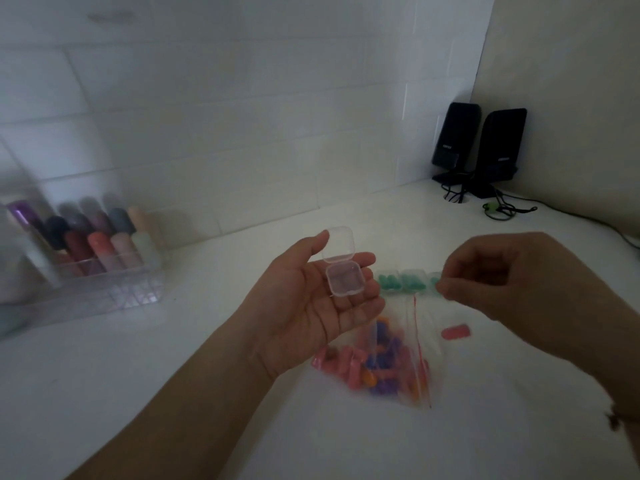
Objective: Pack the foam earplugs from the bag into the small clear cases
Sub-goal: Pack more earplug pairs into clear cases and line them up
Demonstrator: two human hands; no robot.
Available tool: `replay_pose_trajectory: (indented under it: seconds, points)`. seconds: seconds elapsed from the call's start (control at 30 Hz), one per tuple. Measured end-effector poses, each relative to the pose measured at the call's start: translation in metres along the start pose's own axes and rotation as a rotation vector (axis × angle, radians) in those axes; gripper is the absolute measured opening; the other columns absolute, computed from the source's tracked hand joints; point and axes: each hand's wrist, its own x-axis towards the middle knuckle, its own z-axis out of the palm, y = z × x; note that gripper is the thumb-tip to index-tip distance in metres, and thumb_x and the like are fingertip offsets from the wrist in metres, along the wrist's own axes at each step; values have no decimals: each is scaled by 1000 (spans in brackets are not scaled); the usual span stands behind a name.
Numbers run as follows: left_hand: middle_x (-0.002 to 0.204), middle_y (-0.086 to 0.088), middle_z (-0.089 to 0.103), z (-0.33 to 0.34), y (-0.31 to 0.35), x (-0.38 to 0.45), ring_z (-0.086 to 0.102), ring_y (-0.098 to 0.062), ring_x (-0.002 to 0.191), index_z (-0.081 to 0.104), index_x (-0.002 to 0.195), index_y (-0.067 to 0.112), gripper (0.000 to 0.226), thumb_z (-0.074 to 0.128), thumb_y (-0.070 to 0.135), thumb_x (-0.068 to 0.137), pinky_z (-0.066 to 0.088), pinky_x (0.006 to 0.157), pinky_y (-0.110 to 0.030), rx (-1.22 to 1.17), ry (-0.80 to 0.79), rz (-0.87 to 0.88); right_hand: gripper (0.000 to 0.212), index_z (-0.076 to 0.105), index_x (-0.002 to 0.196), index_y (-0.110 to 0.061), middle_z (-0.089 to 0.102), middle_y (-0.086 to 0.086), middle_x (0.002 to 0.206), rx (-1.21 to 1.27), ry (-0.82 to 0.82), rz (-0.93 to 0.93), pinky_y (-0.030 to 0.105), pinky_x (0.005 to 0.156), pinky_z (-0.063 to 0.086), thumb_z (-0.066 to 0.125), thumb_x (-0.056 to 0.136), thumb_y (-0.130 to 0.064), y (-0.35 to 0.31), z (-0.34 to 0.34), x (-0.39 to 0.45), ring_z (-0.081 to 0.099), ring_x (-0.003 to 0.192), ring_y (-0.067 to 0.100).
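Observation:
My left hand (304, 306) is palm up over the white counter, and a small clear case (344, 280) rests on its straight fingers. The case is empty and its hinged lid (337, 244) stands open. My right hand (502, 275) hovers to the right with its fingers curled, and nothing shows between them. Its fingertips are beside a row of clear cases holding teal earplugs (401, 284). The clear zip bag (391, 358) lies below my left fingers with pink, orange and purple earplugs inside. A loose pink earplug (455, 332) lies on the counter right of the bag.
A clear organiser with several coloured bottles (93, 247) stands at the left by the tiled wall. Two black speakers (481, 147) and their cables (498, 209) occupy the back right corner.

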Motion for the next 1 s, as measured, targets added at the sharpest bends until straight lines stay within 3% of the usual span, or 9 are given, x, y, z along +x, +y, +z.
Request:
replay_pose_trajectory:
  seconds: [0.07,0.13,0.23,0.33,0.47,0.67,0.83,1.0]
  points:
    - [89,-20,64,2,-1,-1,65,-28,74,64,115,-10,58,55,38,83,61,69,-39,25,-4,-22,13,69,73,-30,68,-18,68,18,-45,13,12,50,46,75,79,-21,3,0,0,58,47,3]
    - [90,-20,64,1,0,-1,66,-29,74,63,117,-10,59,55,38,83,61,68,-39,32,11,-18,14,69,75,-33,66,-25,72,-90,-196,51,12,53,49,73,81,-21,8,1,0,61,51,2]
    - [89,-20,64,-3,3,0,67,-29,71,62,118,-10,58,52,39,88,61,68,-39,2,48,12,12,70,77,-34,67,-22,76,-149,-350,142,27,60,58,73,81,-23,14,-4,0,65,57,4]
    - [89,-20,64,-6,2,4,68,-30,71,61,120,-10,57,49,39,93,61,68,-40,-13,85,11,14,64,81,-39,65,-16,77,-354,-343,165,15,63,45,73,81,-29,26,-18,0,62,68,-1]
    - [91,-20,64,-6,1,6,68,-29,71,61,119,-10,56,49,39,94,61,69,-40,-7,89,18,22,57,92,-42,58,-18,94,-503,-505,270,15,68,41,71,84,-26,40,-33,-5,54,83,1]
    - [95,-21,64,-2,-1,3,69,-30,73,62,118,-10,57,49,40,92,61,65,-39,11,71,10,24,59,85,-44,56,-23,96,-498,-384,131,25,89,45,76,78,-27,44,-20,1,51,93,-1]
    - [99,-22,64,0,-4,3,68,-30,76,63,117,-10,59,53,39,87,61,69,-40,19,64,-4,21,58,77,-45,62,-21,92,-478,-340,-20,29,88,46,74,79,-31,46,5,5,52,89,1]
    - [101,-22,63,1,-5,4,68,-30,78,63,118,-10,59,54,38,84,60,72,-41,-2,60,-5,17,61,75,-40,64,-21,82,-500,-275,-51,28,81,50,72,80,-29,51,8,8,57,79,-1]
